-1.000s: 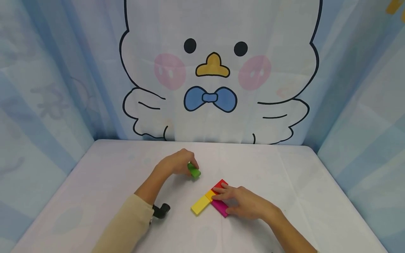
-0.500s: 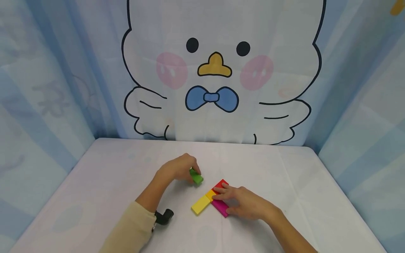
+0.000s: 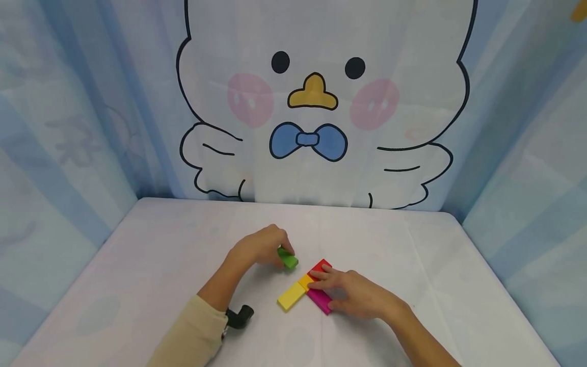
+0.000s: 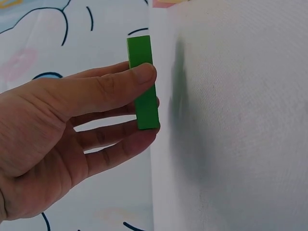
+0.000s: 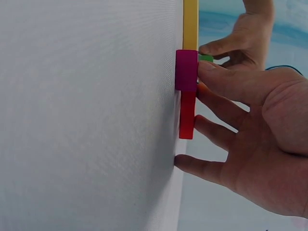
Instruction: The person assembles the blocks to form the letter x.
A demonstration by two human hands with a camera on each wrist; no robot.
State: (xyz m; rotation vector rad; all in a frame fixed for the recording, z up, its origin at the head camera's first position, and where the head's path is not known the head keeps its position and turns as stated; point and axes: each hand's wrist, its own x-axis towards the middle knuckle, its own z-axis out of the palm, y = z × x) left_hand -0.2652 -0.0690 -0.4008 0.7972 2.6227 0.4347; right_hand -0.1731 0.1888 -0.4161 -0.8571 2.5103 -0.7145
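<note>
The left hand (image 3: 259, 248) pinches a small green rectangular block (image 3: 288, 260) between thumb and fingers, just above the white tabletop (image 3: 151, 265). This green block is near the flat red rectangular block (image 3: 319, 266), a little to its left. The right hand (image 3: 355, 294) lies with straight fingers on the red block and a flat pink rectangular block (image 3: 318, 300), and a long flat yellow block (image 3: 291, 296) touches them.
</note>
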